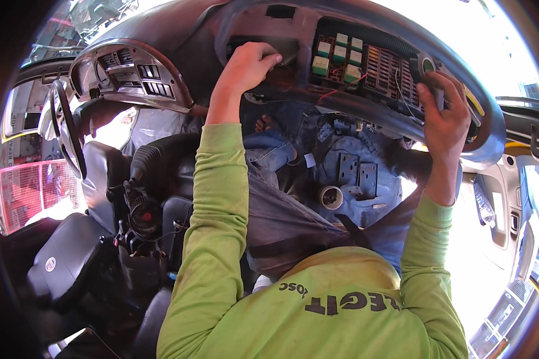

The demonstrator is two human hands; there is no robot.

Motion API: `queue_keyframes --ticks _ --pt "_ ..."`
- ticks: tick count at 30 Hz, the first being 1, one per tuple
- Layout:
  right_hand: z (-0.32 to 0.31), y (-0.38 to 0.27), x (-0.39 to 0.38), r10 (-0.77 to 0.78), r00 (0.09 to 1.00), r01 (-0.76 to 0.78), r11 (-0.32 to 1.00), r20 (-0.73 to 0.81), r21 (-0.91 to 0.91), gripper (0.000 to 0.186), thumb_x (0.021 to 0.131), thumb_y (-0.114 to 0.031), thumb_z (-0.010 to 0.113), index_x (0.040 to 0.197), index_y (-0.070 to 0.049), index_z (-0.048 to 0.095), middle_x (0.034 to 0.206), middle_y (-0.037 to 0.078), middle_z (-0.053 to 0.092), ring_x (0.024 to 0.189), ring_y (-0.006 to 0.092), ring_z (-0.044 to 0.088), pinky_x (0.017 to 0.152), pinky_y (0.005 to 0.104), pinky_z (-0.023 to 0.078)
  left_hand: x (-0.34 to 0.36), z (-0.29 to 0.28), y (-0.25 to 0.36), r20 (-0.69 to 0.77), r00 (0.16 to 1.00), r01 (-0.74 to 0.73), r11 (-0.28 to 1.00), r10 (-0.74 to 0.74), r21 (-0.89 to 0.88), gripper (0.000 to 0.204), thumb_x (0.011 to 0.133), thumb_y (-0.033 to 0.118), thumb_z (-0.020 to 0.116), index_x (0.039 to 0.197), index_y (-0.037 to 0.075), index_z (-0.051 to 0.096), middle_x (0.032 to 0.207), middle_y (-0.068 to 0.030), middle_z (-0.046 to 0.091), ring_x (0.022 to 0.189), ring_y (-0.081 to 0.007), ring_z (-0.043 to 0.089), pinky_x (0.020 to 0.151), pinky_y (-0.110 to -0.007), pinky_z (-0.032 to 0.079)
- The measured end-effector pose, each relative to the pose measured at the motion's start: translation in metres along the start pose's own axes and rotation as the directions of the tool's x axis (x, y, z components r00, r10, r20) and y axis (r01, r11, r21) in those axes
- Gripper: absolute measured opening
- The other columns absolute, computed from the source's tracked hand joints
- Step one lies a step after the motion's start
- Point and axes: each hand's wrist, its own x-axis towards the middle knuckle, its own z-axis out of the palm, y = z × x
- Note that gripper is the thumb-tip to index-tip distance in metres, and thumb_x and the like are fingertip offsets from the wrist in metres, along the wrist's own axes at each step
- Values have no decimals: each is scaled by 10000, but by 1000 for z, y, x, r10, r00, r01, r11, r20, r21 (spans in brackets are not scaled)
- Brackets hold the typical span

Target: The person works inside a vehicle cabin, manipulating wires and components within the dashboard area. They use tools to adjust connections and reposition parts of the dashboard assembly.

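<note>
My left hand (245, 67) is at a dark rectangular opening (281, 54) in the dashboard, its fingers bent and thumb pointing right. The fingertips are partly hidden, and what they hold, if anything, cannot be made out. To its right lies an uncovered fuse panel (389, 75) with rows of small fuses. Several green-and-white relays (339, 54) sit at the panel's left end. Thin red wire (335, 93) and a pale wire hang across it. My right hand (448, 113) curls at the dashboard's right end, beside a round air vent (426, 63); its grasp is partly hidden.
Below the dashboard, the footwell holds a dark metal bracket (368, 179) and an open round container (330, 197). Left are a gear lever (144, 215), black seat (72, 257), steering wheel (69, 128) and instrument cluster (132, 75). An open door (503, 197) stands right.
</note>
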Motion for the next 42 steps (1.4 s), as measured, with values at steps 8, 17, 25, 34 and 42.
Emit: queue_keyframes --ticks 8,17,25,34,42 --pt "-6 -23 -7 -61 997 65 991 -36 117 286 897 -172 802 1147 -49 741 1199 99 728 1130 272 676 998 367 498 -12 -2 -1 -12 998 -58 997 59 52 336 908 234 779 1137 -10 752 737 -129 712 647 -171 682 657 -343 531" --pt "2 -42 -18 -42 999 33 975 32 220 281 873 -119 816 1126 -26 735 1190 124 709 1110 281 685 972 377 522 -8 15 1 -219 964 -96 966 150 238 262 919 248 761 1054 24 776 909 -225 744 892 -390 727 820 -433 560" --pt "12 -55 -30 -20 990 -28 941 139 338 293 851 -101 823 1117 -15 734 1182 128 703 1062 268 694 950 366 526 -2 21 0 -185 983 68 889 19 454 290 1002 262 597 1027 3 724 993 -252 733 999 -457 693 872 -545 548" --pt "37 -66 -63 161 793 -605 323 588 728 264 1020 -89 659 1258 24 639 1132 78 704 1017 156 661 944 311 518 -5 21 8 -224 975 93 882 15 463 317 1009 294 599 1010 12 744 1006 -240 746 978 -450 715 867 -540 570" --pt "51 -64 -69 196 784 -616 119 590 779 215 1051 -101 634 1235 11 639 1095 61 713 974 142 682 872 307 535 -69 14 60 -119 947 -321 870 298 -374 549 862 143 836 1363 28 643 1225 -62 690 1042 -181 697 873 -334 568"
